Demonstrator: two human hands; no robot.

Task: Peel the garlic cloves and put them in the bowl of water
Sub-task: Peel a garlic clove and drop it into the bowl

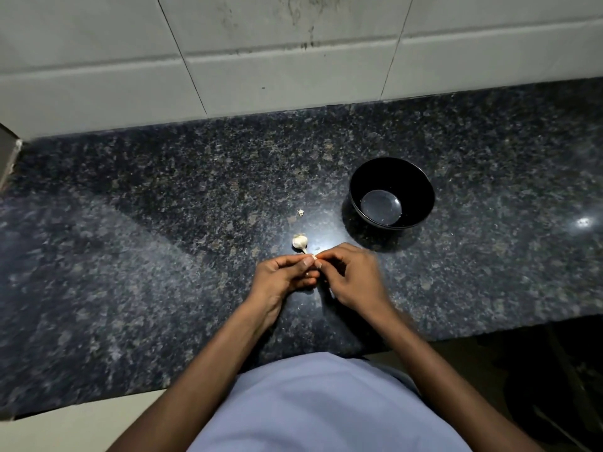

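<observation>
Nearest the lens, at the bottom of the frame, sits a pale blue shirt (313,406), with both forearms reaching up from it toward the middle of the picture. From my remote seat I have only the head view to go on.

At frame centre the left hand (283,277) and right hand (350,275) meet fingertip to fingertip above the dark speckled surface (163,223). Both have their fingers curled inward, pinching a small pale garlic clove (315,257) between them — only a sliver of it shows at the junction, so I cannot tell how much skin is left on it or which way its long axis runs. The right hand is slightly blurred.

Just above and left of the hands, the rest of the garlic bulb (299,242) lies on the surface, apart from the fingers but close. A scrap of peel (300,212) lies further up.

What matters for the coming move: the black bowl (391,194) with water in its bottom stands up and to the right of the hands, on the right hand's side, so I judge that hand the nearer one for dropping the clove in. No cloves show in the water yet, so the task looks barely begun.
</observation>
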